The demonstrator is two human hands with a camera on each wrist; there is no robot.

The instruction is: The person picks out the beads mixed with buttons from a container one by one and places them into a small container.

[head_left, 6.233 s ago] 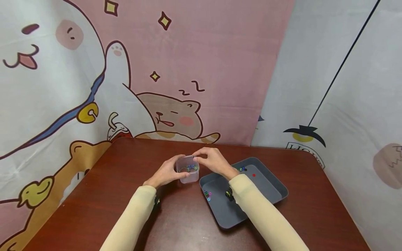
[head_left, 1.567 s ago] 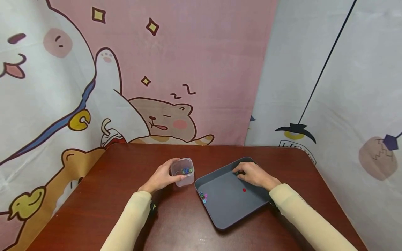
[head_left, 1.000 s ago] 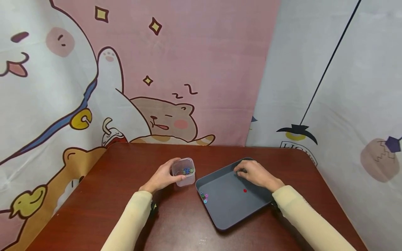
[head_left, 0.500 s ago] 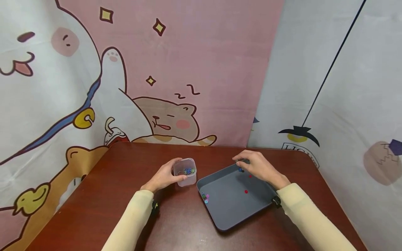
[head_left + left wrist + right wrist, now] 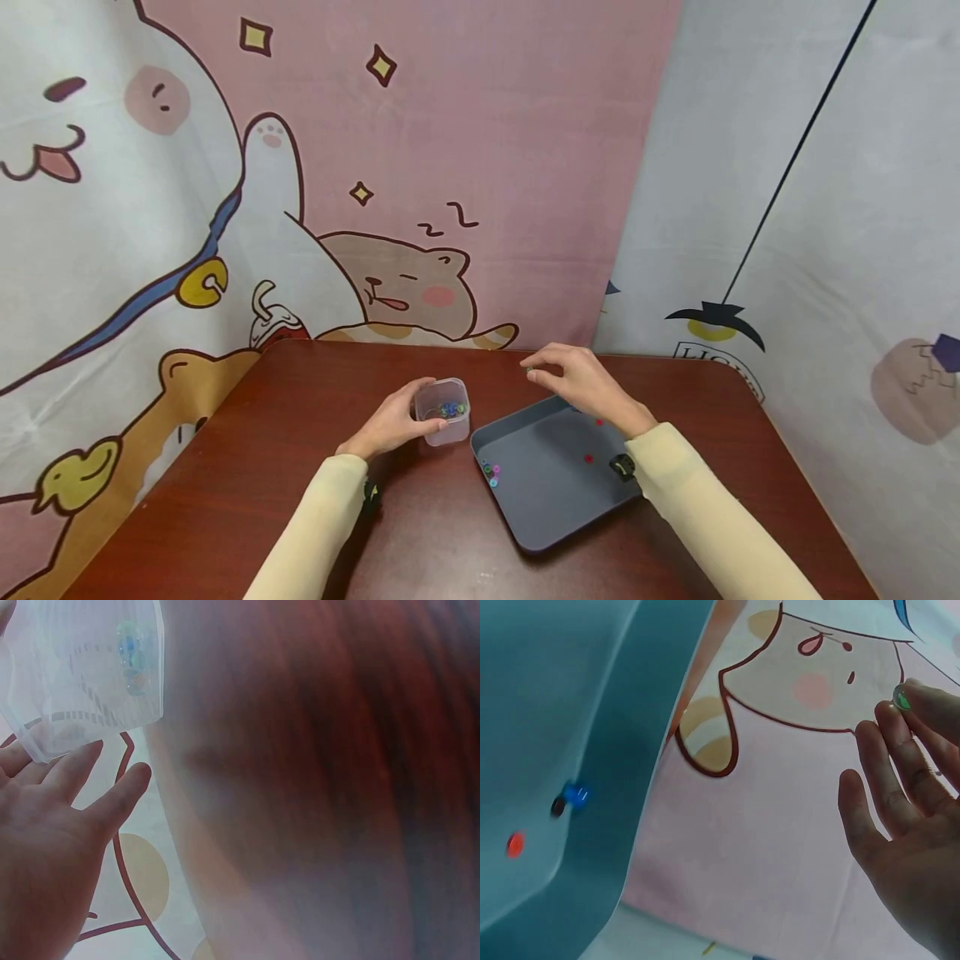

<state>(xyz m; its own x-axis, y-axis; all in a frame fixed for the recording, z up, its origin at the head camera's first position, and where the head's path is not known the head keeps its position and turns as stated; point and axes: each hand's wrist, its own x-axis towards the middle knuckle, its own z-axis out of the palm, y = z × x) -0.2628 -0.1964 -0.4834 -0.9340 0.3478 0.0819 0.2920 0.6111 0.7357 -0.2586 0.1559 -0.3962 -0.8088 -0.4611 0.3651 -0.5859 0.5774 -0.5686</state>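
Note:
My left hand (image 5: 392,425) holds a clear plastic container (image 5: 448,432) at its side, thumb along the front and fingers behind. Several blue and green glass marbles (image 5: 453,409) lie in it, and they show through its wall in the left wrist view. Between thumb and fingertips, my right hand (image 5: 583,382) pinches a clear marble (image 5: 901,698) with green inside. That hand is raised over the back edge of the grey tray (image 5: 551,500), to the right of the container.
In the tray's left corner sit several small ring-like pieces, one of them pink (image 5: 496,470). Two red pieces (image 5: 588,458) lie further right. A blue piece (image 5: 576,794) and a black one (image 5: 558,806) are by the tray's back wall. A brown table (image 5: 427,533) carries everything.
My right hand has gone from the container to the tray's back corner, then lifted and moved left with a marble. The dark wrist band shifted with it. My left hand keeps holding the container.

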